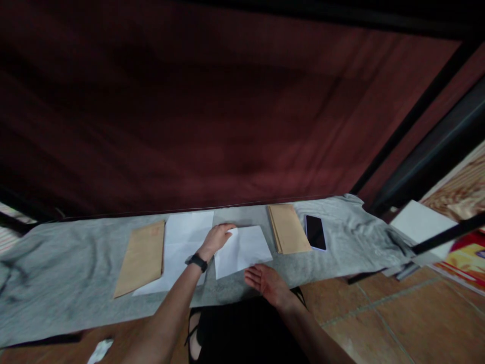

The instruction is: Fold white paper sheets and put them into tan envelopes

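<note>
My left hand point(219, 236), with a dark watch on the wrist, grips the upper left corner of a creased white sheet of paper point(244, 248). This sheet looks folded and is slightly raised at the left. Just below its lower right edge, my right hand point(267, 283) is open, palm turned partly up and fingers stretched out. Behind my left arm lie larger white sheets point(184, 253) with fold creases, partly covered by the arm. A brown envelope point(142, 258) overlaps their left side. To the right of the folded sheet is a stack of brown envelopes point(288, 228).
A phone point(316, 232) lies beside the envelope stack on the grey cloth point(352, 237) covering a narrow bench. A dark red curtain point(227, 126) hangs behind it. At right stand a black frame and a white box point(422, 225). A crumpled white scrap point(100, 350) is on the tiled floor.
</note>
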Demonstrator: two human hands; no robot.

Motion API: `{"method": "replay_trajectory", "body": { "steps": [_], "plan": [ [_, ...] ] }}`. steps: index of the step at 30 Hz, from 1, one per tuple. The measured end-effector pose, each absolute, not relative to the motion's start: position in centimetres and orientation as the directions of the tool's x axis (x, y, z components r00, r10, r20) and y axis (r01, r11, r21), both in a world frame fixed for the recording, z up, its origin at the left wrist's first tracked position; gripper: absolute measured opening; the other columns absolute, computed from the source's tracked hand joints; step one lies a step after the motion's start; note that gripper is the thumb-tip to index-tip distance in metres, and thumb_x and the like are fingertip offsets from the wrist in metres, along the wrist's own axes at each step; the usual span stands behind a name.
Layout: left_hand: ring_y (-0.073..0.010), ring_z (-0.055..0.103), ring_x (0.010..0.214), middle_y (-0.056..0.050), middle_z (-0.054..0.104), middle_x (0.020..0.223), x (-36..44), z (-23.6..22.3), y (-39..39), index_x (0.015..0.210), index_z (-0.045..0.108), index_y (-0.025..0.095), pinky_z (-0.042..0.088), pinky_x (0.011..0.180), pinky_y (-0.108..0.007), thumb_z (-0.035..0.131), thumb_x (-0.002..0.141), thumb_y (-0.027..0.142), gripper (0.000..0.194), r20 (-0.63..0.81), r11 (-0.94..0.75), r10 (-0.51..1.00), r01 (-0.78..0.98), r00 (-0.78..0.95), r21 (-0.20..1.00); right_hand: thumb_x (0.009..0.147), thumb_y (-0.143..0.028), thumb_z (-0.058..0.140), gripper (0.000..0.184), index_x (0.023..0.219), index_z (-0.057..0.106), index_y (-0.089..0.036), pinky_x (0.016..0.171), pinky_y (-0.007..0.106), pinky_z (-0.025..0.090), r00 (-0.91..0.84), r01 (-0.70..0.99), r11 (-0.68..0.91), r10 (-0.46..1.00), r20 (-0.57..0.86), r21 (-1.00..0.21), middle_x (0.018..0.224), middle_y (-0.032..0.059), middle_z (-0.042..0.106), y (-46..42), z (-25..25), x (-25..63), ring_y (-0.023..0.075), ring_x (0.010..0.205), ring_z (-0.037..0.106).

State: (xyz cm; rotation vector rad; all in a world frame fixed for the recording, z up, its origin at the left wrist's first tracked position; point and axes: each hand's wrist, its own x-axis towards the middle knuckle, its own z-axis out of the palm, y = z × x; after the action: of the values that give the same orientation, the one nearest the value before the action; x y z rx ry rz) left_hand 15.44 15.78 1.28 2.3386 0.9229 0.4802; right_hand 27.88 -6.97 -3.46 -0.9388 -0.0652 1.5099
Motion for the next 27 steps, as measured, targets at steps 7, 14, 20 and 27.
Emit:
{"method": "replay_trajectory", "body": {
  "steps": [7,14,20,27],
  "plan": [
    [-0.0251,0.051,0.137,-0.012,0.059,0.143,14.8,-3.9,8.9,0.136,0.06,0.019,0.04,0.116,-0.048,0.044,0.096,0.021,0.043,0.322,-0.71,0.7,0.568,0.638,0.417,0.085,-0.055,0.066,0.045,0.105,0.072,-0.015,0.083,0.045,0.058,0.145,-0.458,-0.26,0.922,-0.36,-0.85,0.104,0.0147,0.076,-7.8,-2.5,28.1,0.0243,0.084,0.073],
    [-0.0259,0.031,0.15,-0.014,0.036,0.16,14.3,-7.0,3.1,0.153,0.038,0.014,0.031,0.121,-0.051,0.033,0.103,0.033,0.054,0.25,-0.723,0.691,0.651,0.678,0.233,0.103,-0.035,0.039,0.047,0.147,0.05,-0.024,0.121,0.049,0.03,0.158,0.786,0.026,0.958,0.241,-0.618,0.156,0.0067,0.045,-2.8,-4.3,29.5,0.0254,0.147,0.037],
    [-0.0257,0.031,0.15,-0.013,0.037,0.16,13.9,-7.4,3.0,0.155,0.035,0.015,0.029,0.122,-0.049,0.035,0.102,0.037,0.057,0.225,-0.684,0.727,0.712,0.649,0.157,0.103,-0.034,0.045,0.049,0.151,0.044,-0.026,0.122,0.052,0.021,0.097,0.949,-0.021,0.969,0.228,-0.315,0.163,0.0088,0.03,-2.3,-7.4,29.7,0.0284,0.149,0.031],
    [-0.0291,0.029,0.151,-0.009,0.036,0.161,13.9,-7.1,2.5,0.154,0.039,0.025,0.024,0.121,-0.056,0.04,0.1,0.037,0.055,0.273,-0.622,0.77,0.775,0.577,0.116,0.101,-0.035,0.05,0.052,0.152,0.042,-0.028,0.119,0.053,0.027,0.157,0.955,-0.077,0.95,0.269,-0.285,0.163,0.0101,0.031,-2.4,-7.9,29.4,0.0297,0.149,0.032]
  ]
}}
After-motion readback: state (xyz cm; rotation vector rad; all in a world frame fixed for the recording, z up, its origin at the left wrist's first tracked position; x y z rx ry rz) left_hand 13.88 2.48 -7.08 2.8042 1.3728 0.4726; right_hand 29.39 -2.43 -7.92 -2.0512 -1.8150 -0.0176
